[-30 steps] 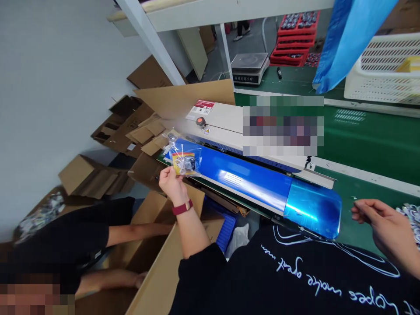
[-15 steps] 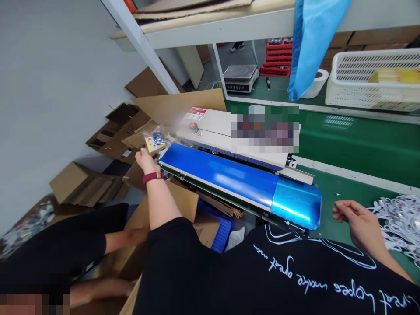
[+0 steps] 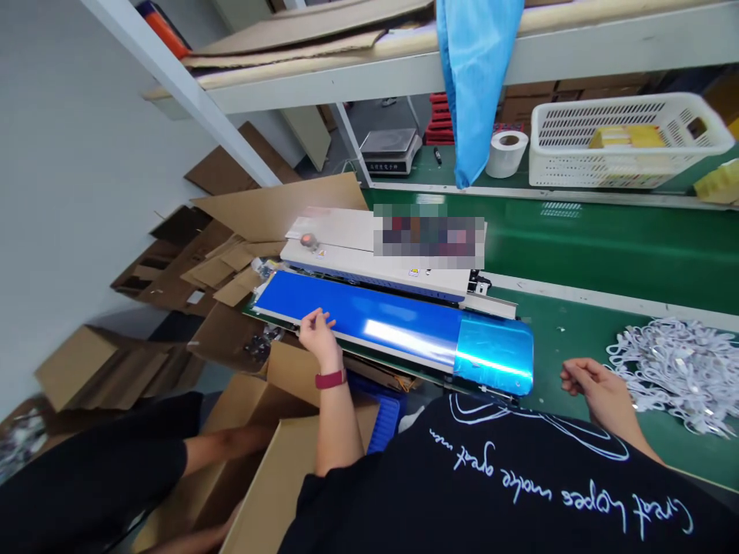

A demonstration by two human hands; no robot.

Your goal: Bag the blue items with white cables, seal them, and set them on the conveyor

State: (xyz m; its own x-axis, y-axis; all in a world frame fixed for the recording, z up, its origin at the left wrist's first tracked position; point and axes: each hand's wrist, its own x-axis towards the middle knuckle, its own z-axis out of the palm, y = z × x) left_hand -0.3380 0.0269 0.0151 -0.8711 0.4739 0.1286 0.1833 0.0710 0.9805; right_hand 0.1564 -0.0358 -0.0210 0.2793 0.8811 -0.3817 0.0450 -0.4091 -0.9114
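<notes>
My left hand [image 3: 319, 336], with a red band at the wrist, is over the near edge of the blue conveyor belt [image 3: 358, 312]; its fingers are apart and hold nothing. Behind the belt stands a pale machine [image 3: 346, 258] with a red-orange knob. On the right, my right hand [image 3: 592, 387] hovers by the green table [image 3: 554, 346] with its fingers curled together; whatever they hold, if anything, is hidden. Close to its right lies a pile of white cables [image 3: 687, 369].
A white basket [image 3: 577, 161], a paper roll [image 3: 506, 154] and a scale [image 3: 389, 150] stand at the back under a shelf with a hanging blue cloth [image 3: 476, 85]. At lower left, another person's arms reach into a cardboard box [image 3: 277, 477].
My left hand has moved right, from the belt's far left end to its near edge. The bagged item near that end has left its place. The view has shifted; my right hand keeps its pose.
</notes>
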